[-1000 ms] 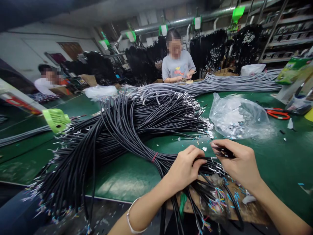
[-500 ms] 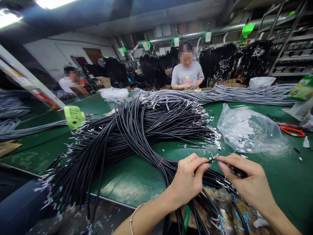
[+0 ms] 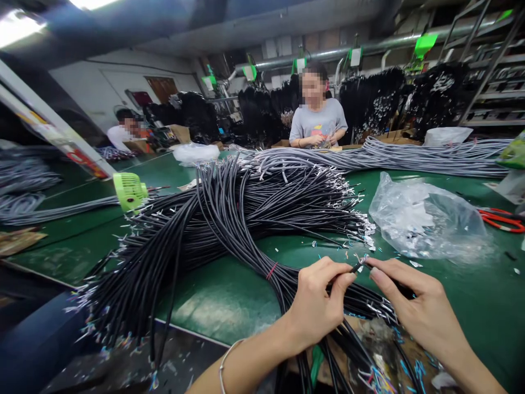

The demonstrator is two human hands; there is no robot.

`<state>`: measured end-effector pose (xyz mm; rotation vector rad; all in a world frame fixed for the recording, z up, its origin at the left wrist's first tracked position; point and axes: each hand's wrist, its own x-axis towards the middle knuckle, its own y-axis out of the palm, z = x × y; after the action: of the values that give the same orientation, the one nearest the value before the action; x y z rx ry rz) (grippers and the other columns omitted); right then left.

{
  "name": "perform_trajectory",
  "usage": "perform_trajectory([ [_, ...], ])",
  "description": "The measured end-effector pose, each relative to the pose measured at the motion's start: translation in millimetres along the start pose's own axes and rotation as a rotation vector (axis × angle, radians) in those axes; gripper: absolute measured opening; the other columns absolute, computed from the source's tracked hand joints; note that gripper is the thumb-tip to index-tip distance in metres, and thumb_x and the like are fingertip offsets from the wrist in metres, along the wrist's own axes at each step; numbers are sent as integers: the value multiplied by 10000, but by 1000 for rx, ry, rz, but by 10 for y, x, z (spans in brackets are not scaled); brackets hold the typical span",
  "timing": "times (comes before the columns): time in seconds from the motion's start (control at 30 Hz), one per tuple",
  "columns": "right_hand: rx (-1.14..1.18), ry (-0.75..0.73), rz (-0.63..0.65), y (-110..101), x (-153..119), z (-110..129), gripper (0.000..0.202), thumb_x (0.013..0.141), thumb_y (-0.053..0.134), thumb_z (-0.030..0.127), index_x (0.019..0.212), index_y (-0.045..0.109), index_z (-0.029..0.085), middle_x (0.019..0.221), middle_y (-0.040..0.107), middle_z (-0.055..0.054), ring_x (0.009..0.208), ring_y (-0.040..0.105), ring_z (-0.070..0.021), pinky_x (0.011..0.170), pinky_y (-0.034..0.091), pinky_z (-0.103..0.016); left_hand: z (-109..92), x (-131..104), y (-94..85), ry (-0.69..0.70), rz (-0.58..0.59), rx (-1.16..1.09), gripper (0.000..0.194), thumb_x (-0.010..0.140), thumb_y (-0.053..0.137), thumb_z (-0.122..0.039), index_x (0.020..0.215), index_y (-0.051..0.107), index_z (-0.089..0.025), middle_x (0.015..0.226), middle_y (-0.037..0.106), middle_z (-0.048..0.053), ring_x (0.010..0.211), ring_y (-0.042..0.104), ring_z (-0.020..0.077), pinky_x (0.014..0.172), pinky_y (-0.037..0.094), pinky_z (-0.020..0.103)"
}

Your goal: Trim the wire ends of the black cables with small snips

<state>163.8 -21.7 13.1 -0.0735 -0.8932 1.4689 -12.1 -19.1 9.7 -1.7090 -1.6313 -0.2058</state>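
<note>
My left hand [image 3: 322,295] pinches a black cable near its stripped end [image 3: 361,265], where short pale wires stick out. Facing it from the right, my right hand [image 3: 414,293] is closed on a dark tool, mostly hidden by the palm and fingers; its tip meets the wires. Below and behind both hands runs a bundle of black cables [image 3: 246,249], tied with a red band [image 3: 271,271]. A large heap of black cables [image 3: 164,262] with stripped ends fans out to the left over the green table [image 3: 213,306].
Gray cables [image 3: 394,156] lie across the back. A clear plastic bag [image 3: 426,219] and red-handled scissors [image 3: 502,220] are at the right. A green fan [image 3: 130,191] stands left. One person [image 3: 318,123] sits opposite, another [image 3: 123,131] far left. Wire scraps litter the table.
The view has shifted slightly, so the surroundings sit a little farther right. My right fingertips have changed position slightly at the cable end. The person opposite has raised their head.
</note>
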Motion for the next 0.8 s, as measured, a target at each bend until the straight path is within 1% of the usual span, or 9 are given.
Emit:
perform_trajectory([
  [0.07,1,7,7,-1,0,-1,226,873,544,317,1025,691,240,921,695,-35,886,650,-183,708,533,-263,5,-5,2,-11,0,-17,141,851,534,-145,853,671,-110,691,617,50,601,537,118,573,431,224],
  [0.1,-2,7,10,0,0,-2,224,870,548,319,1022,693,241,919,695,-32,879,651,-181,707,531,-264,5,-6,2,-18,3,-32,150,852,529,-139,909,666,-114,701,617,47,603,536,117,576,438,224],
  [0.2,-21,-11,6,5,-5,-2,214,869,553,310,1017,692,242,914,693,-27,857,650,-174,716,520,-268,1,-8,-4,-1,38,-45,323,865,494,-117,1173,581,-154,724,605,36,619,529,121,589,455,232],
  [0.27,-38,-29,-18,10,-13,2,207,872,554,295,1020,687,241,918,691,-24,838,648,-165,730,508,-271,0,-9,-4,42,69,6,392,874,475,-112,1254,534,-190,714,586,31,626,517,128,595,457,242],
  [0.37,-63,-49,-63,17,-27,13,187,873,558,270,1009,683,241,918,691,-13,802,646,-147,725,491,-264,12,-14,14,59,52,62,354,864,510,-123,1204,585,-186,688,582,31,607,521,128,578,462,242],
  [0.47,-79,-69,-83,26,-35,28,164,868,571,247,990,681,247,899,692,8,775,641,-127,704,478,-243,33,-17,47,47,-38,36,286,809,623,-155,1093,646,-142,691,621,32,575,556,115,556,478,222],
  [0.57,-78,-97,-95,42,-37,43,161,859,589,231,990,678,257,885,689,24,763,637,-112,694,473,-224,36,-18,72,60,-105,32,284,724,727,-172,996,674,-110,683,647,33,556,580,110,548,484,204],
  [0.7,-80,-134,-128,53,-37,62,176,851,601,208,1003,673,258,882,682,30,756,629,-101,699,469,-213,-2,-10,61,80,-135,55,78,771,664,-124,840,689,-98,696,665,54,584,597,116,564,463,201],
  [0.8,-80,-145,-119,35,-40,72,173,852,600,208,1000,675,254,866,677,26,746,624,-102,679,469,-214,-31,17,19,-5,-65,1,98,817,602,-142,793,687,-99,613,618,35,527,554,104,533,425,203],
])
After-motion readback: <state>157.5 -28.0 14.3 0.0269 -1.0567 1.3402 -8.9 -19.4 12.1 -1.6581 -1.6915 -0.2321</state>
